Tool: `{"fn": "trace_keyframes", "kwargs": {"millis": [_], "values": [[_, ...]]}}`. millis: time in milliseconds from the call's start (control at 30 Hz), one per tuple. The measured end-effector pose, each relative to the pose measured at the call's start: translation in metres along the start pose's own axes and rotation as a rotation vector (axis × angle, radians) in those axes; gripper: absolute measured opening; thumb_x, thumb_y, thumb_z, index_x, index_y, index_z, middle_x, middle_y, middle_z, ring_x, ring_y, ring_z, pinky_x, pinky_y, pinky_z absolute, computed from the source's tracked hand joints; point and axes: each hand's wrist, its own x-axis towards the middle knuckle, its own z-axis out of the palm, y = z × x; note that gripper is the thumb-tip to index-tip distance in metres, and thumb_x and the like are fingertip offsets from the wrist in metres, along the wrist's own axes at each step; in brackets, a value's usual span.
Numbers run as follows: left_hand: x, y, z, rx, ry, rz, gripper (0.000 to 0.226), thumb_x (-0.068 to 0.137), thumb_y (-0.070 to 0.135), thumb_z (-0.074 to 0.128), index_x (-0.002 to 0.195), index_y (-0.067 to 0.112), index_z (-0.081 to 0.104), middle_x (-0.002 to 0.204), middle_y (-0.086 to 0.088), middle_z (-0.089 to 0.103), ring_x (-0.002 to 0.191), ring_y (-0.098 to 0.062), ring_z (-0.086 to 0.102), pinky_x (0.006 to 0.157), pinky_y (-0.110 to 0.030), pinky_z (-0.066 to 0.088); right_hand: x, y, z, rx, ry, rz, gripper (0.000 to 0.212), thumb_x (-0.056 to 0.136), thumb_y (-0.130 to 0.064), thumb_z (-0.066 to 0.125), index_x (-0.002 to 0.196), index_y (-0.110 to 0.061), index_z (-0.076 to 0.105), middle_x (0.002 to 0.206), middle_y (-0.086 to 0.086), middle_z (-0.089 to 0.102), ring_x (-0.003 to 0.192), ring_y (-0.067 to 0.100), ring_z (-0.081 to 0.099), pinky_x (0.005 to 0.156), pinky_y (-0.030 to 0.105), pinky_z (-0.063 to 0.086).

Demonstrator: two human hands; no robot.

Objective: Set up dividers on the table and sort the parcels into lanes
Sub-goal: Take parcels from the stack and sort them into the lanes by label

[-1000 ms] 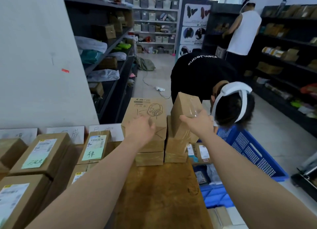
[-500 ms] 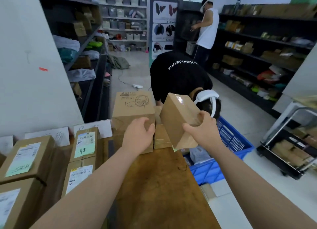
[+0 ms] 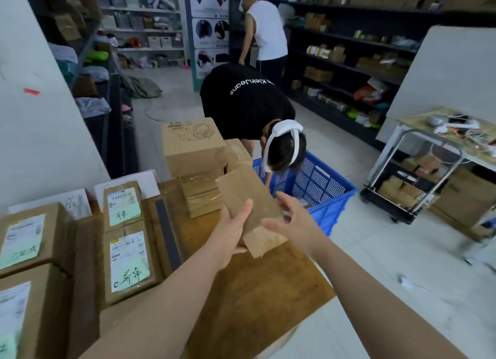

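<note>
Stockroom table [image 3: 255, 291], sorted boxes [image 3: 126, 259] at left; left hand [image 3: 232, 231] grip clamped on parcel [image 3: 247, 189], tilted up, probably label check; right hand [image 3: 295, 221] grip apart, just beside it.

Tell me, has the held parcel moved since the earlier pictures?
Yes. The parcel moved away from the headphone box, nearer the camera, over the table.

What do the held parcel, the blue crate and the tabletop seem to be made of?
Parcel: brown cardboard, matte, its lower end paler and wrinkled, possibly taped. Crate: moulded plastic, judging by its uniform blue and perforated lattice walls. Tabletop: wood or wood veneer, brown with dark grain streaks; unclear which.
</note>
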Motion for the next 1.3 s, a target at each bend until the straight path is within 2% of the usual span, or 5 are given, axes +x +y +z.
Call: {"fn": "trace_keyframes", "kwargs": {"millis": [67,500,733,900,1300], "values": [[-0.005,-0.013,-0.006,-0.071,0.010,-0.039,0.098,0.068,0.056,0.077,0.148,0.042,0.022,0.126,0.005,0.056,0.108,-0.024,0.060,0.094,-0.057,0.051,-0.008,0.002,0.006,0.097,0.040,0.015,0.032,0.090,-0.013,0.061,0.118,-0.027,0.064,0.122,-0.003,0.060,0.105,0.000,0.059,0.083,0.009,0.045],[-0.041,-0.063,-0.027,0.046,0.056,-0.255,0.143,0.028,0.072,0.086,0.149,0.044,0.015,0.134,-0.006,0.048,0.110,-0.031,0.057,0.087,-0.051,0.055,-0.047,0.023,0.025,-0.078,-0.222,-0.035,0.049,0.093,-0.006,0.055,0.100,-0.054,0.066,0.144,-0.013,0.039,0.132,0.004,0.036,0.109,0.028,0.030],[-0.054,-0.076,-0.017,-0.388,0.128,-0.156,0.058,0.083,0.054,0.062,0.134,0.030,0.051,0.120,-0.012,0.067,0.112,-0.034,0.060,0.091,-0.054,0.052,-0.043,0.048,0.006,0.044,0.021,0.122,0.047,0.094,-0.035,0.057,0.140,-0.028,0.046,0.143,-0.008,0.047,0.129,0.011,0.046,0.109,0.040,0.039],[-0.060,-0.082,-0.004,-0.791,0.015,-0.031,0.047,0.088,0.049,0.049,0.125,0.025,0.064,0.122,-0.016,0.067,0.106,-0.034,0.068,0.082,-0.053,0.053,-0.042,0.052,-0.008,0.272,-0.107,0.344,0.044,0.095,-0.044,0.052,0.136,-0.026,0.051,0.122,-0.004,0.061,0.110,0.012,0.059,0.091,0.034,0.051],[-0.092,-0.091,0.015,-0.396,0.502,0.188,0.036,0.098,0.036,0.052,0.132,0.048,0.047,0.118,0.012,0.065,0.109,-0.017,0.065,0.081,-0.042,0.060,-0.030,0.038,-0.001,0.578,-0.293,0.233,0.037,0.096,-0.020,0.058,0.132,-0.027,0.055,0.104,-0.006,0.074,0.093,0.010,0.071,0.068,0.026,0.058]]}}
